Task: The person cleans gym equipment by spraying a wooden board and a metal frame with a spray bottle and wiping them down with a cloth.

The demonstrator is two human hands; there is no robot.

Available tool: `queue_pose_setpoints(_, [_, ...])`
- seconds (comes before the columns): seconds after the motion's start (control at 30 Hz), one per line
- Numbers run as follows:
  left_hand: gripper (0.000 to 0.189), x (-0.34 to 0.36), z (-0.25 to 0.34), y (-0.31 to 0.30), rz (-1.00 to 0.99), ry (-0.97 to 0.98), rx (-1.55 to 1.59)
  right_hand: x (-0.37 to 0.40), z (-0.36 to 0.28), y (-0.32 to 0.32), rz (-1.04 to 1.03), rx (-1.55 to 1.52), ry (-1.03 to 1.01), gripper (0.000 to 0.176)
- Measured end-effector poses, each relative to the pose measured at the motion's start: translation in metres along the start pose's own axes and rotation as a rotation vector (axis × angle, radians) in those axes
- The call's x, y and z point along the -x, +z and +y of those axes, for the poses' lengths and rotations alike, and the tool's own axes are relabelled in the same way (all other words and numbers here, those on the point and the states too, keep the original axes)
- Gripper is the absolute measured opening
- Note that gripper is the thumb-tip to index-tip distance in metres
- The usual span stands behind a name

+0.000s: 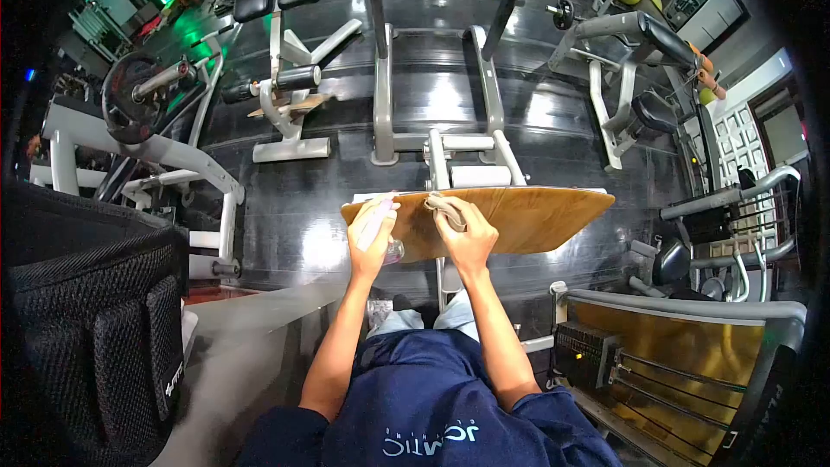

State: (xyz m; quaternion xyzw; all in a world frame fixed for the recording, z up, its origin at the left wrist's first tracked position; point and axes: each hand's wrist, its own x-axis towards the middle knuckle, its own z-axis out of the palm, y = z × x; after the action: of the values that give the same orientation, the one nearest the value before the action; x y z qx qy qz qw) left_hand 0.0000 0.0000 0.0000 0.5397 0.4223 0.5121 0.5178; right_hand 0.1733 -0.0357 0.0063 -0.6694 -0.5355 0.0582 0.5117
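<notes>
My left hand (370, 246) is closed around what looks like a spray bottle (394, 252), with a pale pinkish top and a clear lower part showing past my fingers. Most of the bottle is hidden by the hand. In my right hand (471, 242) is a folded beige-grey cloth (446, 208), pinched between thumb and fingers. Both hands are over the near side of a wide wooden board (540, 218) with rounded corners, the cloth close to its far edge. A grey metal frame with a white roller (481, 175) stands just behind the board.
A padded bench machine (291, 78) stands ahead on the left, and a plate-loaded machine (143, 134) is nearer on that side. At right are a seated machine (640, 78) and a grey-framed unit (683, 311). Black mesh padding (95, 329) is close at lower left. The dark floor (320, 233) is shiny.
</notes>
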Motion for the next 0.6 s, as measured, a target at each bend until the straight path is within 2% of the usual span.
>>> queue_pose_setpoints(0.23, [0.024, 0.003, 0.0, 0.019, 0.097, 0.042, -0.013, 0.016, 0.027, -0.014, -0.144, 0.118, -0.006, 0.027])
queue_pose_setpoints(0.4, [0.022, -0.001, 0.0, 0.014, 0.119, 0.103, -0.066, -0.005, 0.02, -0.02, -0.036, 0.094, -0.013, 0.024])
queue_pose_setpoints(0.5, [0.021, -0.001, -0.002, 0.012, 0.121, 0.045, -0.048, -0.018, 0.006, -0.023, 0.028, 0.036, -0.012, 0.023])
queue_pose_setpoints(0.6, [0.024, -0.002, -0.009, 0.012, 0.101, 0.155, -0.137, -0.017, 0.006, -0.019, 0.048, 0.018, -0.028, 0.025])
